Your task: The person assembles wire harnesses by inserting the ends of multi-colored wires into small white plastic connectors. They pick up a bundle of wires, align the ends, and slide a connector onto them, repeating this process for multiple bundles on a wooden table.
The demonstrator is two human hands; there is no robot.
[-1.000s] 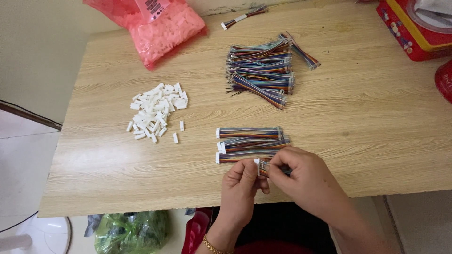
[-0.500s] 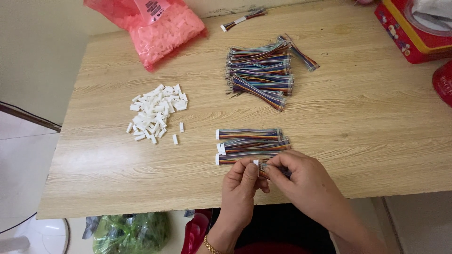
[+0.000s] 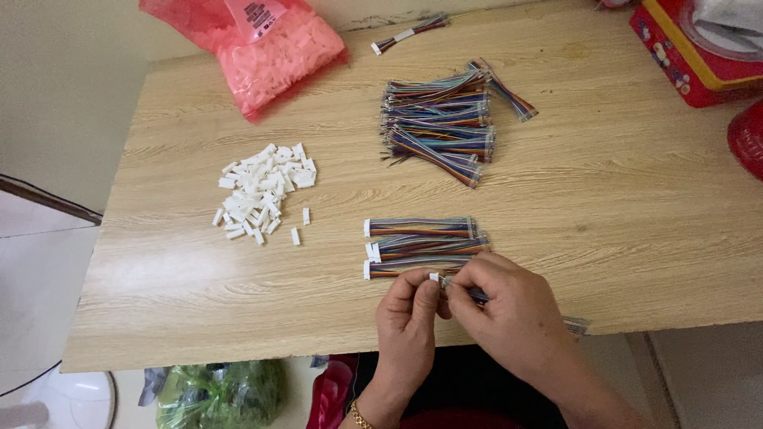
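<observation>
Both hands meet at the near edge of the wooden table (image 3: 636,238) — the left hand (image 3: 407,318) pinches a small white connector (image 3: 433,277) at its fingertips, the right hand (image 3: 509,314) grips the multicoloured wire strip (image 3: 475,295) just beside it. Three finished ribbon cables (image 3: 421,245) lie just beyond the knuckles. Further back sits a bigger wire bundle (image 3: 445,127). To the left, a loose pile of white connectors (image 3: 262,191); top left, a pink plastic bag (image 3: 278,48) bearing a pale label — full of the same white pieces. A red box (image 3: 683,56) sits top right.
</observation>
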